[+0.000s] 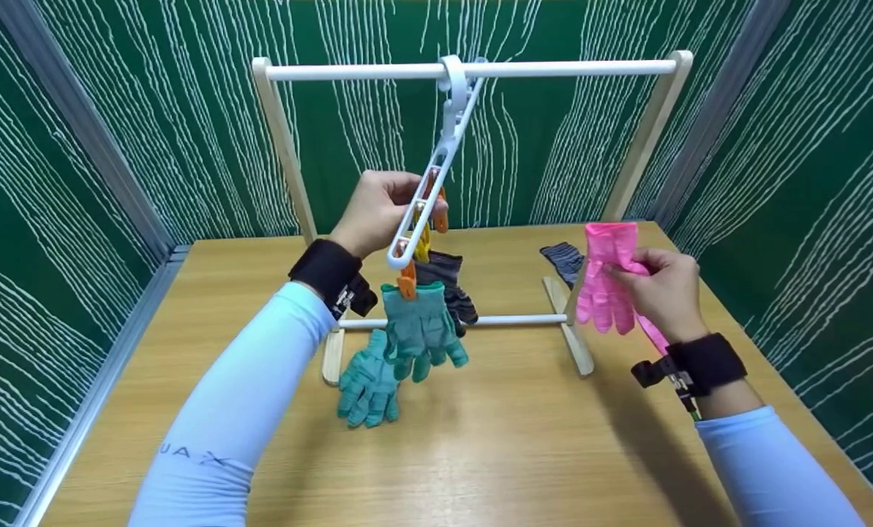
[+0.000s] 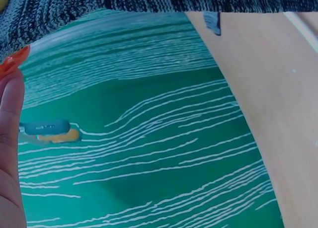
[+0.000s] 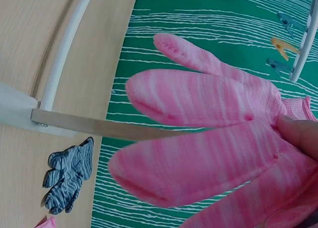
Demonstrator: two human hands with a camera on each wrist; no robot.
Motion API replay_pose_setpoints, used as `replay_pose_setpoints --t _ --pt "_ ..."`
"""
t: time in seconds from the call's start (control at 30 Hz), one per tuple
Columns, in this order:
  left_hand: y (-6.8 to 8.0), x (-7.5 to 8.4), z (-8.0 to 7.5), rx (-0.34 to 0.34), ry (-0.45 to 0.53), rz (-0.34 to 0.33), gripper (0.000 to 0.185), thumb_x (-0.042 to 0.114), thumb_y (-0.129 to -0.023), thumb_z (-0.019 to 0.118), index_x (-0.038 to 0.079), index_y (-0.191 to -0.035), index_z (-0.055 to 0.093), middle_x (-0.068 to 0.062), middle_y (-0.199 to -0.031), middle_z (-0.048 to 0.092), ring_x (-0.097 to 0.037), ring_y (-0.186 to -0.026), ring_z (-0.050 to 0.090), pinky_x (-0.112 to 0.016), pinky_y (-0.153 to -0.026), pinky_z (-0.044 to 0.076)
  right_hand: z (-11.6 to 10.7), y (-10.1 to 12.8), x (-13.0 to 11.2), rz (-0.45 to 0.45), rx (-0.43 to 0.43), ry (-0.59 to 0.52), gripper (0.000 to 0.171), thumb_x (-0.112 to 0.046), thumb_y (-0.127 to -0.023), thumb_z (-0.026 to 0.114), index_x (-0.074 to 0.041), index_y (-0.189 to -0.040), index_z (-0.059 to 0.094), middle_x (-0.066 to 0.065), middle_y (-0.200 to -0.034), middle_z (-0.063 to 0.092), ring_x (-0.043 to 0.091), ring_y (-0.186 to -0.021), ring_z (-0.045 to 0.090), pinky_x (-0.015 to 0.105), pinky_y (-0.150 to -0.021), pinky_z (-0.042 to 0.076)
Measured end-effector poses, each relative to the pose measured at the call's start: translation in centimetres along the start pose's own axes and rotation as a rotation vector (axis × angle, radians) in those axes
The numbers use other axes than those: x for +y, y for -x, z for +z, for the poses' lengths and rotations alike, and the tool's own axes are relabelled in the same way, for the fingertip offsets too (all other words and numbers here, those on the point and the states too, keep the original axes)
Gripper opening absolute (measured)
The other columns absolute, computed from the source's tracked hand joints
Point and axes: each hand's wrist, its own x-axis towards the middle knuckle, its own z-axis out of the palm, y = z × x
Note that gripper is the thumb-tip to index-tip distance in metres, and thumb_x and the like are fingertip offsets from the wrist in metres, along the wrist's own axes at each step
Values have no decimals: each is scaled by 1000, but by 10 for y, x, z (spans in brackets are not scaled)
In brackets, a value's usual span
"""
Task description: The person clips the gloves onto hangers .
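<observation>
A white peg hanger (image 1: 436, 172) hangs tilted from the top bar of a small drying rack (image 1: 473, 70). My left hand (image 1: 377, 208) grips the hanger's lower end near an orange peg (image 1: 441, 212). A teal glove (image 1: 421, 329) is clipped under it by another orange peg (image 1: 407, 282), with a grey striped glove (image 1: 447, 285) behind. A second teal glove (image 1: 369, 380) lies on the table. My right hand (image 1: 663, 289) holds a pink glove (image 1: 608, 282) (image 3: 208, 138) at the right, fingers hanging down.
The rack's wooden feet and lower white rail (image 1: 495, 320) stand mid-table. Another grey striped glove (image 1: 564, 260) (image 3: 67, 176) lies behind the rack's right post. Green patterned walls (image 1: 114, 132) close in on three sides. The wooden table (image 1: 480, 454) has bare surface in front.
</observation>
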Motion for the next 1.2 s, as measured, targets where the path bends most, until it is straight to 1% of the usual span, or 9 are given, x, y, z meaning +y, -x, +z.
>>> replay_pose_setpoints --t 0.2,0.27,0.43,0.5,0.63,0.83,1.0,1.1,1.2 --pt "0 0 -1 8 -1 -8 15 13 -99 81 0 -106 82 -8 -89 83 -18 -76 72 -25 -66 56 9 -2 -8 -28 -4 14 28 -13 -97 84 8 -115 79 21 -104 76 8 -77 64 11 -68 59" --pt "0 -1 -1 12 -2 -5 14 12 -99 81 -1 -106 82 -8 -89 83 -19 -76 72 -24 -66 56 13 -3 -10 -38 -6 8 28 -13 -96 85 8 -113 79 19 -101 77 8 -75 64 12 -66 58" --pt "-1 -1 0 31 12 10 13 10 -99 80 -2 -104 83 -2 -86 82 -21 -77 71 -24 -67 55 21 -4 -17 -73 -4 -29 23 -10 -94 86 9 -105 80 1 -85 74 5 -72 61 12 -64 55" --pt "-1 0 0 38 25 16 13 10 -99 80 -3 -102 83 1 -85 81 -22 -77 71 -24 -68 55 26 -4 -20 -93 -4 -39 21 -8 -94 86 10 -103 80 -1 -83 73 4 -72 60 11 -64 54" --pt "-1 1 1 53 32 23 13 9 -99 80 -3 -101 83 -1 -84 81 -23 -75 71 -25 -66 56 35 -5 -25 -135 -7 -56 18 -4 -92 86 10 -100 80 6 -83 74 2 -70 59 10 -63 53" --pt "-2 2 1 77 -21 16 14 9 -97 82 -4 -102 84 -10 -90 83 -14 -75 71 -24 -69 57 47 -6 -33 -191 -14 -73 14 1 -89 87 12 -93 79 16 -82 73 1 -68 56 10 -61 52" --pt "-4 3 3 84 -31 8 14 8 -98 81 -5 -103 84 -13 -91 83 -17 -76 72 -24 -70 59 54 -7 -42 -202 -51 -74 13 2 -90 85 12 -97 79 27 -88 76 -1 -68 59 10 -64 55" --pt "-5 3 3 91 -40 17 14 7 -98 81 -6 -101 83 -14 -89 82 -16 -73 70 -23 -68 57 58 -7 -47 -209 -78 -68 13 2 -91 85 12 -97 79 28 -88 76 0 -67 59 10 -64 55" --pt "-5 2 3 98 -37 16 13 7 -98 80 -6 -100 83 -12 -87 82 -14 -71 68 -23 -67 57 63 -8 -51 -219 -108 -73 11 4 -90 84 12 -94 78 22 -83 75 2 -66 57 11 -62 55"
